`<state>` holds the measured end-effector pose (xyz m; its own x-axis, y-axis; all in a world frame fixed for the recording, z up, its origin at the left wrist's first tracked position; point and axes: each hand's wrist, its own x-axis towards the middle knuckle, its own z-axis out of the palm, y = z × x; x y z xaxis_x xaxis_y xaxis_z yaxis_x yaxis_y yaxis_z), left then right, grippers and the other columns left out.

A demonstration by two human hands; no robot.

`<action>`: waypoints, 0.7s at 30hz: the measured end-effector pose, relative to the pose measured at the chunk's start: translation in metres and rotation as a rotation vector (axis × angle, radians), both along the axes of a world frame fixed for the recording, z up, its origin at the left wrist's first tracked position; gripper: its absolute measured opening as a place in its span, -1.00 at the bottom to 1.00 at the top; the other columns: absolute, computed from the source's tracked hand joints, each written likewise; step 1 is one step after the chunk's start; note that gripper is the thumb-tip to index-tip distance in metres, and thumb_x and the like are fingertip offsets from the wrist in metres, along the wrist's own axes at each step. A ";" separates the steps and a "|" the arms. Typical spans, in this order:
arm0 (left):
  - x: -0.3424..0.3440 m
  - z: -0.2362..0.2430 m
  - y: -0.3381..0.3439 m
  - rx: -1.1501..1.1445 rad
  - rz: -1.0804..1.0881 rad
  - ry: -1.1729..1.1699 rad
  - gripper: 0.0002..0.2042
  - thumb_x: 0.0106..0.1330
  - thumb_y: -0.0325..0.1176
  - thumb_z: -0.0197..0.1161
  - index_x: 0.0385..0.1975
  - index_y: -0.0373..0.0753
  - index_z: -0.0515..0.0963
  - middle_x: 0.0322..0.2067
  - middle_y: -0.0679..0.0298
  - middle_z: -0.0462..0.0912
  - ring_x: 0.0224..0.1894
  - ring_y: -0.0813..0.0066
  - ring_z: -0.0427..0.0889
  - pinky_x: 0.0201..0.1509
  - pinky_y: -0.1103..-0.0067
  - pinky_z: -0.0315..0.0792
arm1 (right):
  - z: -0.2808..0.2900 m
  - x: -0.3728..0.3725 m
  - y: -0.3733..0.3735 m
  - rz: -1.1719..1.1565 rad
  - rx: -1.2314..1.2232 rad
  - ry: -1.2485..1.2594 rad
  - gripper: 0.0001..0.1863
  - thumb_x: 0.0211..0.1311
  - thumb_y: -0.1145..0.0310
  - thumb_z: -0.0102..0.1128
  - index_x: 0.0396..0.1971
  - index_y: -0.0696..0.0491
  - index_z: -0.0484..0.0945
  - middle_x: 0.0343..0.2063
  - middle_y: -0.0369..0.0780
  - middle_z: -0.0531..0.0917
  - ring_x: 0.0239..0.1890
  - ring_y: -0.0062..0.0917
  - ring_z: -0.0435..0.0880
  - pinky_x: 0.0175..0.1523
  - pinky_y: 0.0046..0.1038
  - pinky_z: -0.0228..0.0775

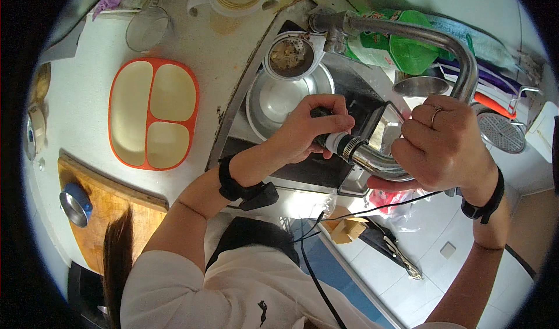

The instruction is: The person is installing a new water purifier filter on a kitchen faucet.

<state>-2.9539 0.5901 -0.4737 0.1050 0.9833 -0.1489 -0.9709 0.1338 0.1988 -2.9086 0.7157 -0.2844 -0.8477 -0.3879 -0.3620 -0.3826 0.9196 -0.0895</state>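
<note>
A thick metal faucet (413,27) arches from the back of the sink (236,146) round to its front right. My right hand (445,143) is closed around the bent part of its spout. At the spout's end sits a black nozzle (320,139) with a white collar and a metal hose clamp (351,149). My left hand (308,125) pinches this nozzle between thumb and fingers; some fingertips are hidden beneath it. Below, a shiny steel bowl (256,111) lies in the sink. Behind it is a drain strainer (291,55) holding brownish scraps.
Left of the sink are an orange-rimmed divided plate (147,96), a clear glass (147,31) and a wooden board (108,195) with a blue-rimmed cup (75,204). At right stand a green-and-white package (407,47), a steel pot (420,86) and a perforated skimmer (501,132). A black cable (381,207) hangs in front.
</note>
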 end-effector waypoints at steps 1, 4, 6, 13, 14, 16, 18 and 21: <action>0.000 0.002 0.000 0.001 0.004 -0.007 -0.87 0.15 -0.39 0.16 -0.57 -0.25 0.42 -0.56 0.31 0.47 -0.65 0.70 0.47 -0.79 0.80 0.32 | 0.001 -0.001 0.001 0.015 0.019 0.016 -0.65 -0.53 0.16 0.22 -0.89 -0.01 0.21 -0.82 -0.38 0.25 -0.72 -0.57 0.33 -0.60 -0.56 0.20; 0.001 0.007 0.001 -0.040 0.113 0.084 -0.86 0.16 -0.43 0.15 -0.61 -0.25 0.38 -0.57 0.29 0.45 -0.69 0.70 0.40 -0.81 0.81 0.24 | 0.001 0.000 0.004 0.003 0.018 0.043 -0.69 -0.60 0.22 0.16 -0.89 -0.02 0.19 -0.83 -0.37 0.23 -0.73 -0.58 0.32 -0.62 -0.57 0.19; 0.004 0.007 0.005 0.027 0.230 0.100 -0.82 0.16 -0.44 0.14 -0.64 -0.25 0.34 -0.58 0.27 0.45 -0.71 0.71 0.36 -0.82 0.80 0.17 | 0.000 0.003 0.008 -0.025 0.004 0.058 -0.70 -0.64 0.25 0.13 -0.89 -0.03 0.17 -0.83 -0.37 0.22 -0.73 -0.58 0.32 -0.63 -0.57 0.18; 0.007 0.012 0.009 0.034 0.361 0.031 -0.81 0.15 -0.44 0.21 -0.62 -0.25 0.35 -0.62 0.36 0.41 -0.71 0.71 0.39 -0.82 0.76 0.21 | 0.000 0.004 0.011 -0.101 -0.031 0.141 -0.54 -0.48 0.07 0.31 -0.89 -0.02 0.18 -0.85 -0.38 0.18 -0.77 -0.58 0.30 -0.65 -0.56 0.14; 0.007 0.013 0.008 0.034 0.410 0.032 -0.82 0.15 -0.45 0.19 -0.61 -0.27 0.34 -0.61 0.33 0.41 -0.71 0.70 0.39 -0.83 0.76 0.19 | 0.000 0.003 0.011 -0.109 -0.022 0.155 -0.51 -0.43 0.02 0.33 -0.89 -0.02 0.18 -0.85 -0.39 0.17 -0.77 -0.58 0.29 -0.65 -0.56 0.14; 0.010 0.016 0.009 0.041 0.461 0.029 -0.82 0.15 -0.47 0.18 -0.61 -0.28 0.33 -0.60 0.31 0.41 -0.71 0.69 0.38 -0.83 0.77 0.17 | 0.004 0.002 0.009 -0.114 -0.011 0.153 -0.50 -0.42 0.01 0.34 -0.89 -0.02 0.18 -0.85 -0.39 0.18 -0.77 -0.59 0.30 -0.64 -0.56 0.14; 0.014 0.013 0.011 0.093 0.629 0.036 -0.82 0.16 -0.47 0.17 -0.61 -0.29 0.33 -0.59 0.26 0.41 -0.64 0.63 0.41 -0.73 0.75 0.24 | 0.004 0.000 0.008 -0.120 -0.002 0.148 -0.49 -0.40 0.00 0.35 -0.90 -0.03 0.18 -0.85 -0.39 0.18 -0.77 -0.59 0.30 -0.64 -0.56 0.14; 0.026 0.005 0.017 0.129 0.820 0.028 -0.83 0.18 -0.46 0.16 -0.59 -0.29 0.34 -0.55 0.21 0.42 -0.55 0.56 0.43 -0.53 0.69 0.34 | 0.000 0.000 0.008 -0.141 -0.010 0.164 -0.49 -0.37 0.00 0.35 -0.89 -0.03 0.19 -0.85 -0.39 0.19 -0.77 -0.58 0.30 -0.63 -0.56 0.15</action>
<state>-2.9281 0.6072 -0.4688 -0.6543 0.7559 -0.0215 -0.7450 -0.6395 0.1898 -2.9091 0.7233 -0.2841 -0.9410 -0.2645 -0.2110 -0.2608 0.9643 -0.0460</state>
